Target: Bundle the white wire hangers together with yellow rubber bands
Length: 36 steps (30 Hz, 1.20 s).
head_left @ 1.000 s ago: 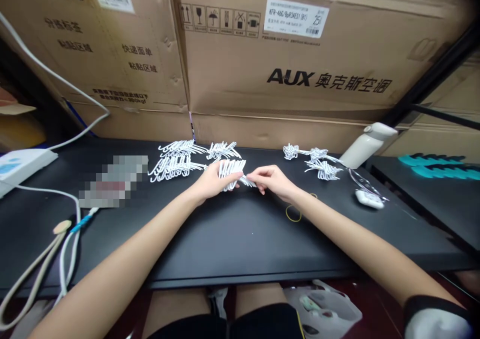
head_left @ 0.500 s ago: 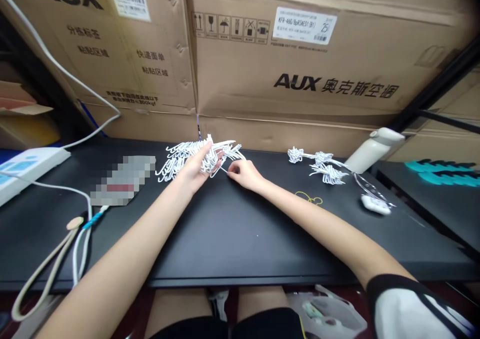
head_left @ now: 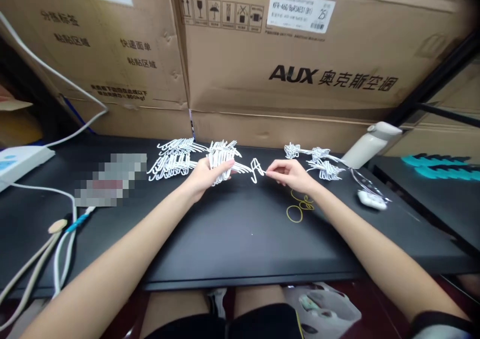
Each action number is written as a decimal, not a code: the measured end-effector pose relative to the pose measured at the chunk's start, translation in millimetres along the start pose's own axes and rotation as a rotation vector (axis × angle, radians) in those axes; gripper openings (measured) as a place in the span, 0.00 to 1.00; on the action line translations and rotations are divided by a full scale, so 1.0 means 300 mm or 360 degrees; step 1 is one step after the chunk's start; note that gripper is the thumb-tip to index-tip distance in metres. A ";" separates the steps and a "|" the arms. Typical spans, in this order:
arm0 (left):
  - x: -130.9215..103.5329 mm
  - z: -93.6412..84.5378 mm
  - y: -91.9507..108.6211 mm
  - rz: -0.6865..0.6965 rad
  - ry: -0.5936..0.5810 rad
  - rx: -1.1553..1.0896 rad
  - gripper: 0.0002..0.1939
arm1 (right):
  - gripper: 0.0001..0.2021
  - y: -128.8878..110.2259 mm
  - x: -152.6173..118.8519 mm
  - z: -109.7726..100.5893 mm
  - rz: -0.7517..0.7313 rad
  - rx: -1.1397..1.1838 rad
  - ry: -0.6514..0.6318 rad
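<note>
My left hand (head_left: pixel 213 173) is closed round a bunch of small white hangers (head_left: pixel 222 163), their hooked ends pointing right. In my right hand (head_left: pixel 287 174), thumb and fingers pinch the hook end of a single small white hanger (head_left: pixel 256 171), just to the right of the bunch. To the left of my left hand, more white hangers (head_left: pixel 170 165) lie in rows on the black table (head_left: pixel 225 244). Further right lie other bundled white hangers (head_left: pixel 325 170). Yellow rubber bands (head_left: pixel 295 214) rest on the table below my right hand.
Large cardboard boxes (head_left: pixel 232 79) stand along the back edge. At the right are a pale bottle (head_left: pixel 369 146) and a white earphone case (head_left: pixel 372 200). A blurred-out flat object (head_left: pixel 112 179), cables (head_left: pixel 65 249) and a power strip (head_left: pixel 26 161) lie at the left.
My right hand has moved right, away from the bunch, with one hanger in its fingers. My left hand has shifted slightly right, and the bunch is turned. The view has tilted and shifted a little.
</note>
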<state>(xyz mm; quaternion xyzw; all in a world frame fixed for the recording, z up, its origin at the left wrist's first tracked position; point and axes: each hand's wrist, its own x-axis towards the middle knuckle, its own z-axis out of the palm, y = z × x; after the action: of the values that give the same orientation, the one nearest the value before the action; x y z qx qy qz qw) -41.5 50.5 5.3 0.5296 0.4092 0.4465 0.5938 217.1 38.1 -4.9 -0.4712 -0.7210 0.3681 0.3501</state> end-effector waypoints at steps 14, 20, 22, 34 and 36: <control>-0.018 0.039 -0.044 -0.0036 -0.0159 0.0276 0.20 | 0.07 -0.057 -0.039 0.114 -0.0463 -0.0291 0.0256; -0.022 0.050 -0.040 -0.0153 -0.0239 0.0067 0.21 | 0.06 -0.063 -0.044 0.140 -0.0431 -0.0160 0.0297; -0.024 0.050 -0.041 -0.0164 -0.0264 0.0088 0.21 | 0.07 -0.053 -0.041 0.144 -0.0364 -0.0046 0.0264; -0.051 0.067 -0.027 0.0142 -0.0448 0.0553 0.21 | 0.11 -0.071 -0.052 0.162 -0.0129 0.0272 0.0001; -0.051 0.068 -0.026 0.0229 -0.0467 0.0624 0.21 | 0.10 -0.075 -0.055 0.159 -0.0157 0.0231 -0.0008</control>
<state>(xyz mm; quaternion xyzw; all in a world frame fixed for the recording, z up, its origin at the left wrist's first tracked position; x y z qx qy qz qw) -25.2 30.2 -0.1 0.7216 0.3587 0.3180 0.4994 172.1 6.8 -11.2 -0.4076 -0.7158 0.4028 0.3992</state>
